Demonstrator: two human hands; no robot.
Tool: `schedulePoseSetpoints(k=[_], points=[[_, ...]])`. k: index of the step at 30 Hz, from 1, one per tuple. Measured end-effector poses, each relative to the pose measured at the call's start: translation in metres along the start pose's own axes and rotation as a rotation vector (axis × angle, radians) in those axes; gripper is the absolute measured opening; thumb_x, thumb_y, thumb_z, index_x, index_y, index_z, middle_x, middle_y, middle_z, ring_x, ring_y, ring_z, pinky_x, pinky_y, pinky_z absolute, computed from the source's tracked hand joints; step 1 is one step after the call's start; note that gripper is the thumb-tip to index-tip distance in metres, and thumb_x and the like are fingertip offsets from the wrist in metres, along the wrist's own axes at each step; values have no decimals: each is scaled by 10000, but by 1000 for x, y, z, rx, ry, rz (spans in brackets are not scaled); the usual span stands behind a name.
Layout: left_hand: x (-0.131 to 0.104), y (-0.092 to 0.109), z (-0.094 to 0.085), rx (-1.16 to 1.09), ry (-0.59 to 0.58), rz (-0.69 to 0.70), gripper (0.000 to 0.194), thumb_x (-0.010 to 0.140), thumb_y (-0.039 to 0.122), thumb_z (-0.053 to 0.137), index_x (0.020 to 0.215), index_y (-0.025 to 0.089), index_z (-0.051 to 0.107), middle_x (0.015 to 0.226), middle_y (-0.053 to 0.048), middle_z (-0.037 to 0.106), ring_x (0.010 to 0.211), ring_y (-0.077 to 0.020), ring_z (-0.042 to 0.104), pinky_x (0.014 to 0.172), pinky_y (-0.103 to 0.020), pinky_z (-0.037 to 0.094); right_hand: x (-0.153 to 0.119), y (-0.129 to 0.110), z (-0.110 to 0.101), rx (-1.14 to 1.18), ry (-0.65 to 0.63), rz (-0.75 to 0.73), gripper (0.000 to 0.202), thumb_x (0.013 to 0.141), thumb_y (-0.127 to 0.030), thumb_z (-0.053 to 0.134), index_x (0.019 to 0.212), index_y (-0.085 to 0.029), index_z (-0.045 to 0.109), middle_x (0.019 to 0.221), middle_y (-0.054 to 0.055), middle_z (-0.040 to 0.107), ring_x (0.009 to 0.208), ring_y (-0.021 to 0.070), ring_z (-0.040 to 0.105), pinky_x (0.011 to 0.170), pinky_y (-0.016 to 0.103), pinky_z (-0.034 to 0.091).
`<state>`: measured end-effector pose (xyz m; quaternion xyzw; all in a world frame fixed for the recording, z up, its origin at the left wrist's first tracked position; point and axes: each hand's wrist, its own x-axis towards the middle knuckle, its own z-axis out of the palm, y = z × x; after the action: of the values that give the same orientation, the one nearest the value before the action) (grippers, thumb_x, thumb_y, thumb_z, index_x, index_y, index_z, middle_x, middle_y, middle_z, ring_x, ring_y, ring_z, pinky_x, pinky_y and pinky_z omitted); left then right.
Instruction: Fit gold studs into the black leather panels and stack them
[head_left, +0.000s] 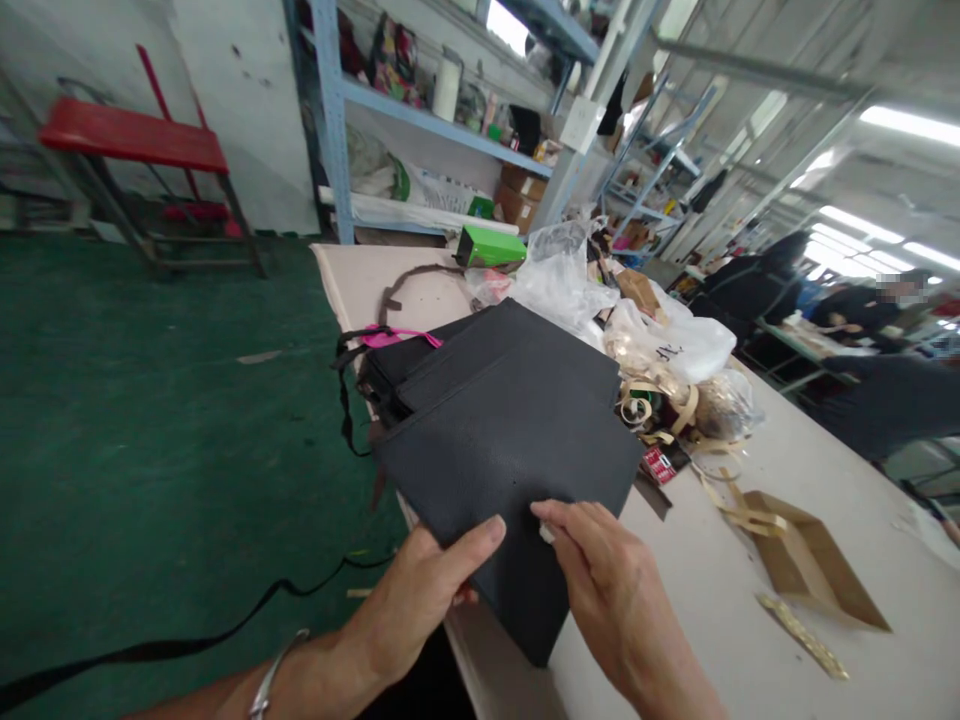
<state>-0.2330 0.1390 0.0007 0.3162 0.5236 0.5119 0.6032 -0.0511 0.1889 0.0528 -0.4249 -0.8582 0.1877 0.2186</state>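
Note:
A flat black leather-like panel [517,420] lies at a slant over the table's near left corner, on top of a stack of other black pieces [390,385]. My left hand [427,590] grips its near edge, thumb on top and fingers underneath. Above the panel's near right part is my right hand [600,560], its fingers pinched on a small white wad [546,532] against the black surface. What the wad is made of cannot be made out. Beside the stack, a bright pink strip [397,337] and black straps [349,365] hang at the left.
On the white table [675,620] stand an open cardboard tray [814,560], a gold strip [802,635], clear plastic bags [562,275], tan ribbon coils and a green box [491,247]. Blue shelving [442,125] rises behind. A red stool [135,135] stands left; people sit at far right.

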Motion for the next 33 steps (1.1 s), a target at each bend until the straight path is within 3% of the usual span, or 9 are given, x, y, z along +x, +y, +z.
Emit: schedulePoseSetpoints(k=[2,3,5,8,12,18,24,30,33], points=[[-3,-2,-1,63,39,104,402,865,549,613,1087,220,675,1015,-47,723,1018,-231,639,895,-392,524,-17,-1,5,153,13,46,313,1020,-211,411,1166,-236,687,987,55,697,880,175,639,779,281,495],[-5,-2,-1,120,31,149,374,872,538,597,1047,221,692,984,-48,730,1043,-238,632,941,-404,506,-24,-1,7,219,34,81,305,1018,-223,426,1165,-248,693,958,45,693,847,163,639,747,265,498],[-11,0,-1,261,-56,130,366,880,544,548,904,220,717,805,-33,715,895,-232,652,875,-385,522,-36,-1,11,349,83,192,257,995,-260,498,1151,-261,703,900,26,691,790,149,637,704,248,500],[-21,2,0,470,-252,-30,478,891,576,450,633,224,644,511,25,528,549,-165,534,647,-309,481,-55,1,14,618,164,451,219,914,-336,647,1106,-243,698,864,14,713,785,155,661,730,260,526],[-28,-2,4,633,-466,-132,592,875,636,404,451,225,454,422,45,394,481,-130,425,615,-272,416,-80,4,15,903,233,653,245,804,-399,765,918,-188,714,748,15,715,695,151,654,692,270,531],[-38,-14,17,711,-598,-291,657,826,728,394,401,227,390,393,34,373,473,-134,390,581,-288,367,-112,7,13,862,298,688,178,771,-339,772,849,-180,762,648,-14,643,612,104,548,603,228,442],[-44,-22,28,707,-624,-343,648,801,738,425,402,229,392,384,36,363,464,-131,368,581,-292,365,-129,8,12,841,277,699,150,770,-328,757,828,-190,761,647,-29,605,598,93,500,575,223,394],[-45,-21,32,776,-689,-315,630,841,696,389,418,229,392,401,39,371,473,-136,387,585,-286,378,-133,8,12,878,275,724,167,754,-329,770,811,-174,742,652,-28,596,614,93,479,586,225,365],[-48,-28,30,837,-690,-250,614,874,668,375,450,227,425,428,42,406,480,-138,410,571,-277,380,-135,4,12,935,333,738,172,717,-287,780,815,-173,697,655,-42,583,613,89,477,586,219,361]])
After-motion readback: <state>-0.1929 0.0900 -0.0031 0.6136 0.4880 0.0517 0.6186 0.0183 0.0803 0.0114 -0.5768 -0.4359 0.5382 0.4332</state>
